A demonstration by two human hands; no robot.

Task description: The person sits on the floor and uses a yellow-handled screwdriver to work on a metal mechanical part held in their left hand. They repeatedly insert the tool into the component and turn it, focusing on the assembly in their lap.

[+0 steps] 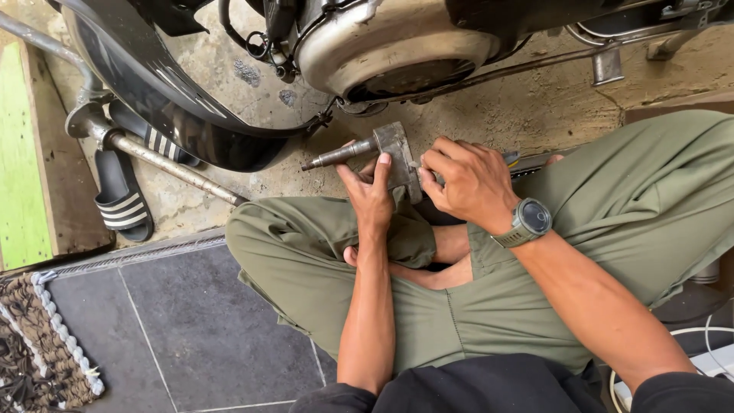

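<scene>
- Two hands meet on one metal part [386,149], held over the lap of a person sitting cross-legged on the ground.
- Left hand [370,195] closes around the part from below, thumb laid up its near face, fingers hidden behind it.
- Right hand [466,183] has its fingertips bunched at the part's right edge, pinching or pressing something too small to make out; a dark tool handle [527,159] seems to jut from behind this hand, though I cannot tell whether the hand holds it.
- Progress, as a judgement: the part is off any machine and in hand, so the bench-style work on it is under way; nothing shows it finished or refitted.
- Part: a flat grey block with worn, dull faces, and a round steel shaft sticking out to the left, darker at its tip.
- Watch [527,222] on the right wrist: round dark face, grey-green strap.
- Trousers [459,306] are olive cloth, creased at the knees; feet bare.
- Beyond the hands, a motorcycle: rounded, scuffed metal engine cover [382,42] and glossy black tyre [153,84].
- Ground is rough, stained concrete [520,107]; nearer, dark matt tiles [206,329].
- Left side: a steel pipe [168,164], black striped sandals [122,199], a green-painted board [19,153], a woven mat [38,344].
</scene>
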